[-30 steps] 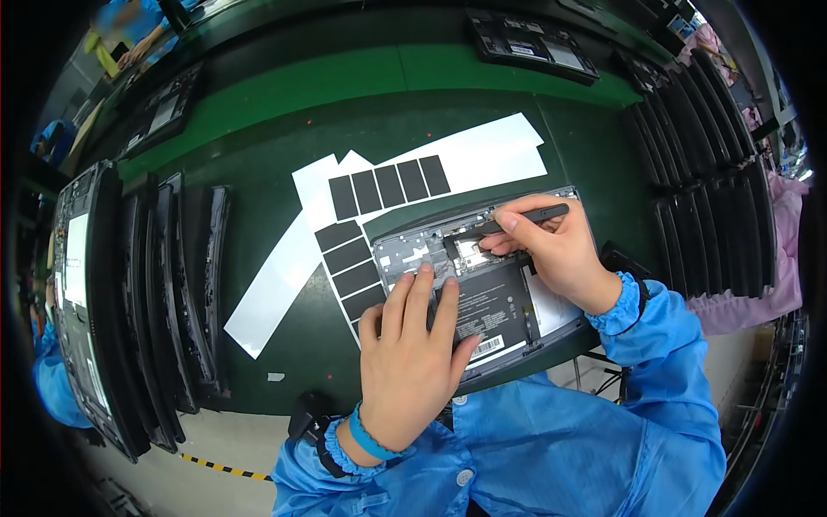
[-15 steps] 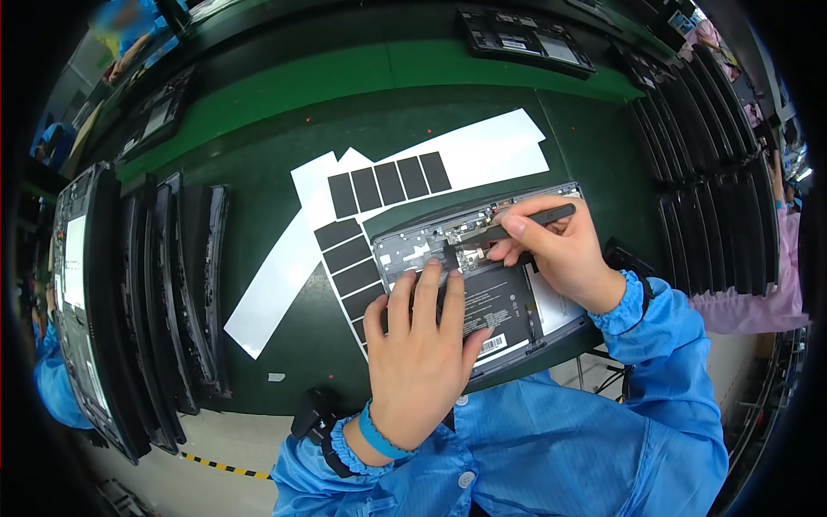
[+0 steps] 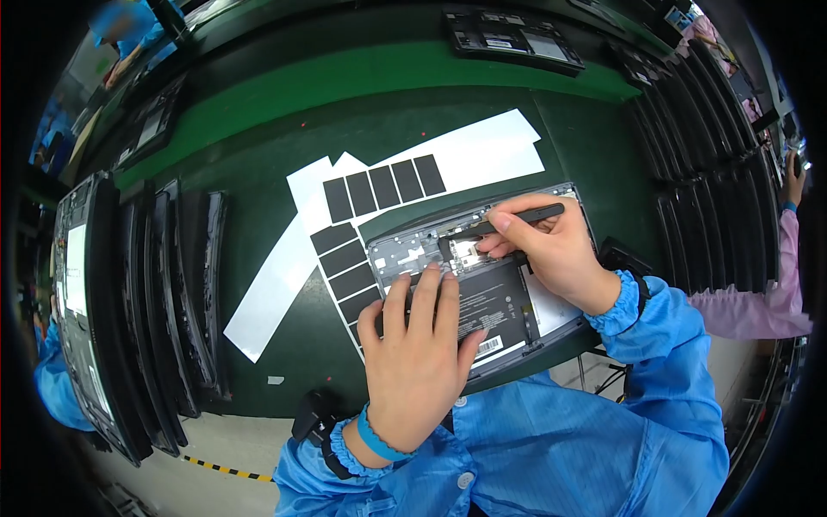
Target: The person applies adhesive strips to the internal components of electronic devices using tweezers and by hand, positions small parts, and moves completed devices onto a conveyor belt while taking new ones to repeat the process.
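Note:
An opened laptop base (image 3: pixel 405 250) lies in front of me with its inside parts showing. My right hand (image 3: pixel 551 250) grips a pair of dark tweezers (image 3: pixel 543 213), which slant down to the left over the circuit board (image 3: pixel 466 251). A small black piece (image 3: pixel 445 249) is at their tips; I cannot tell whether it is pinched. My left hand (image 3: pixel 418 345) rests with fingers stretched out over the left part of the base, fingertips near that black piece. It partly covers the black battery (image 3: pixel 495 302).
White sheets (image 3: pixel 276 289) carrying black rectangular stickers (image 3: pixel 339 200) lie beyond and left of the base. Laptop bases stand in rows at left (image 3: pixel 164 284) and right (image 3: pixel 711 224). Another base (image 3: pixel 512 43) sits on the back shelf. A person's pink sleeve (image 3: pixel 767 302) shows at far right.
My right hand and the tweezers have shifted slightly left and down over the board. My left hand stays nearly in place. A person's hand has come into view at far right.

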Action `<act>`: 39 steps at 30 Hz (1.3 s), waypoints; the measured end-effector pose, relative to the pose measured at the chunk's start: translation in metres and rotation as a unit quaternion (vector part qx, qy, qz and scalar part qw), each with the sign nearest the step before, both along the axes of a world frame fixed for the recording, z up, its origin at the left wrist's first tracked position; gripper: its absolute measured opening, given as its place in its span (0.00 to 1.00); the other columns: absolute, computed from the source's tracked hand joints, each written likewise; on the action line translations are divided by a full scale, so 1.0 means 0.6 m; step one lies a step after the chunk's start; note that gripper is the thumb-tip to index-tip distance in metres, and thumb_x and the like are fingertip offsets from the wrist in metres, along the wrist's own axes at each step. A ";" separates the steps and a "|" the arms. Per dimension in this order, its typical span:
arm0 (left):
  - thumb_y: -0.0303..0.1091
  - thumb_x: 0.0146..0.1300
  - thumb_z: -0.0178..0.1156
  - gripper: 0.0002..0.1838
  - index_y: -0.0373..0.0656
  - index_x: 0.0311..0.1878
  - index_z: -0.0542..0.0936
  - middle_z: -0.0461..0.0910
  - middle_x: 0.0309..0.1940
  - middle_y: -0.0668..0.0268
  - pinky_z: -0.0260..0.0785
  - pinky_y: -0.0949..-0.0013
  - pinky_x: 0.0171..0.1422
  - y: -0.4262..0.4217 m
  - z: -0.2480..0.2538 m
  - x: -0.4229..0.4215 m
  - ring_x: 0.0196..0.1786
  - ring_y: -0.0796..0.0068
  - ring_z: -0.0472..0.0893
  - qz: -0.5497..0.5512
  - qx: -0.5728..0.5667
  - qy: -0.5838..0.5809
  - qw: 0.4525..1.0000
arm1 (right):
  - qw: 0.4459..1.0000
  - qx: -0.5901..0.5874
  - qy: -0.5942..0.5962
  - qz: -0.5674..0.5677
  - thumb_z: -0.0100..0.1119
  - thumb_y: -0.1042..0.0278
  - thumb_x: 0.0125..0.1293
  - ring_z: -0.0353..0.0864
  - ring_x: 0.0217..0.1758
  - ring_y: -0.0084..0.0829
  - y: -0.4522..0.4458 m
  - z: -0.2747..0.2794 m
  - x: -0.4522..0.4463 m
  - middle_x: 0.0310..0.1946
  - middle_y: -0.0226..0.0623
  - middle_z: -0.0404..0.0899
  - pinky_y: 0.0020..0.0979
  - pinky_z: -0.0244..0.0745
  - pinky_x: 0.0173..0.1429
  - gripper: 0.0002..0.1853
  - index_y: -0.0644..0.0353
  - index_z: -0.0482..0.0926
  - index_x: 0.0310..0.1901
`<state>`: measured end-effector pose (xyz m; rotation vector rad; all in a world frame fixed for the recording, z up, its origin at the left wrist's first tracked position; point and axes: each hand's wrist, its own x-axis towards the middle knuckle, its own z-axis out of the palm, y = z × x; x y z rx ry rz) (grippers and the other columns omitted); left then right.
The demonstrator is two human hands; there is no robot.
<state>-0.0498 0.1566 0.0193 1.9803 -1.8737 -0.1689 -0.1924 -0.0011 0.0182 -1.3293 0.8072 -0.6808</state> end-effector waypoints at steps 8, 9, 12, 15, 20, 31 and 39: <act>0.51 0.56 0.69 0.35 0.41 0.62 0.75 0.63 0.73 0.53 0.51 0.45 0.71 -0.008 -0.011 -0.003 0.72 0.48 0.62 -0.048 0.000 0.007 0.999 | 1.000 -0.018 0.020 0.015 0.60 0.72 0.71 0.88 0.42 0.35 0.001 0.000 0.001 0.40 0.48 0.84 0.29 0.85 0.46 0.11 0.72 0.81 0.48; 0.51 0.55 0.69 0.35 0.41 0.62 0.75 0.63 0.72 0.52 0.51 0.44 0.71 -0.008 -0.014 -0.005 0.72 0.47 0.62 -0.045 -0.005 0.008 0.999 | 1.000 -0.015 0.021 0.016 0.59 0.72 0.71 0.88 0.44 0.35 0.002 0.001 0.001 0.42 0.48 0.84 0.30 0.86 0.47 0.11 0.72 0.80 0.48; 0.52 0.54 0.69 0.36 0.41 0.62 0.75 0.64 0.71 0.50 0.50 0.42 0.72 -0.012 -0.014 -0.007 0.72 0.45 0.61 -0.041 -0.015 0.018 0.999 | 1.000 -0.014 -0.004 0.009 0.58 0.70 0.73 0.86 0.48 0.37 0.007 0.001 0.005 0.47 0.48 0.83 0.32 0.86 0.50 0.12 0.72 0.80 0.49; 0.55 0.51 0.71 0.38 0.43 0.62 0.75 0.66 0.70 0.51 0.51 0.40 0.72 -0.022 -0.005 0.002 0.71 0.46 0.62 -0.039 -0.023 0.015 0.999 | 1.000 -0.026 -0.016 -0.001 0.58 0.68 0.73 0.85 0.52 0.37 0.006 -0.002 0.008 0.49 0.47 0.83 0.33 0.85 0.53 0.13 0.71 0.80 0.50; 0.53 0.58 0.67 0.32 0.43 0.60 0.76 0.71 0.67 0.57 0.54 0.44 0.73 -0.016 0.004 0.046 0.72 0.52 0.65 -0.038 -0.070 0.016 0.997 | 0.999 -0.039 0.001 0.019 0.60 0.68 0.72 0.85 0.48 0.31 0.015 0.041 0.014 0.46 0.43 0.84 0.30 0.83 0.53 0.13 0.71 0.81 0.49; 0.49 0.66 0.61 0.33 0.40 0.69 0.70 0.69 0.69 0.54 0.55 0.43 0.75 0.065 -0.038 0.142 0.73 0.50 0.64 0.153 0.013 -0.048 0.987 | 0.946 -0.271 0.113 0.135 0.65 0.62 0.64 0.83 0.30 0.26 0.012 0.038 0.199 0.28 0.42 0.85 0.28 0.76 0.36 0.15 0.68 0.86 0.40; 0.50 0.67 0.58 0.32 0.43 0.70 0.69 0.66 0.71 0.55 0.52 0.37 0.74 0.041 -0.048 0.135 0.74 0.52 0.62 0.176 0.017 -0.055 0.983 | 0.960 -0.238 0.097 0.107 0.64 0.60 0.64 0.85 0.28 0.34 -0.005 -0.016 0.235 0.25 0.46 0.85 0.32 0.77 0.36 0.16 0.69 0.86 0.39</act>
